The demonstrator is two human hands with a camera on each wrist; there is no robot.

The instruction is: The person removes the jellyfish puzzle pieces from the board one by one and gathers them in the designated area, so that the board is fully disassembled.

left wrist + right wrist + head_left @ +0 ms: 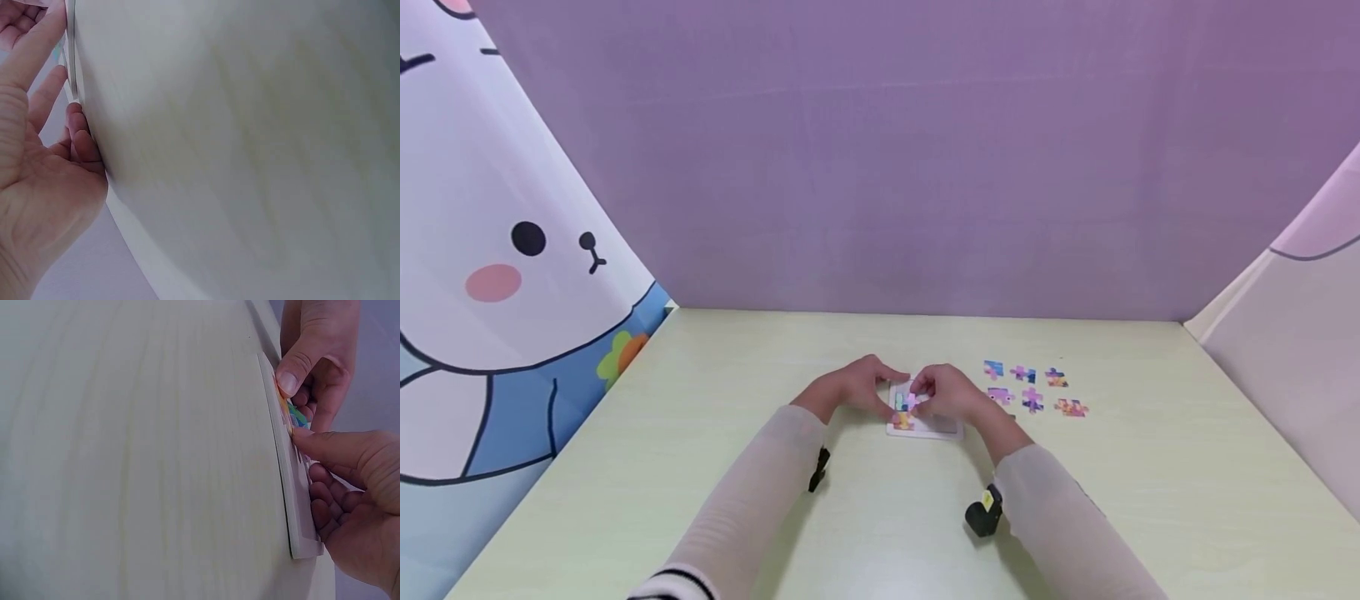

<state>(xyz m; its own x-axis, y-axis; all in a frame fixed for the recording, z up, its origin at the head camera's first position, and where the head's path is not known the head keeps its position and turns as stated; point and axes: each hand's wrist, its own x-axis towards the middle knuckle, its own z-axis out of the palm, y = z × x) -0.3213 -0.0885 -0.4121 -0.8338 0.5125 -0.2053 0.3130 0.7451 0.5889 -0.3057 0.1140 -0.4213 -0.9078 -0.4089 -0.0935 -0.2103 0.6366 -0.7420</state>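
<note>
A white puzzle tray [936,432] lies on the table with a few joined jigsaw pieces [901,421] in its left part. My left hand [859,385] is at the tray's left side. Its thumb [289,382] rests on an orange piece, and the forefinger reaches toward the far edge. From the right, my right hand [951,393] reaches over the tray. Between its thumb and fingers it pinches a pink jigsaw piece [913,401], down at the joined pieces. Fingers partly cover that piece, so whether it is seated cannot be told.
Several loose jigsaw pieces [1032,400] lie on the table [700,467] to the right of the tray. One of them is partly hidden by the right wrist. A purple cloth wall [925,167] stands behind the table, with a printed curtain [535,333] at left.
</note>
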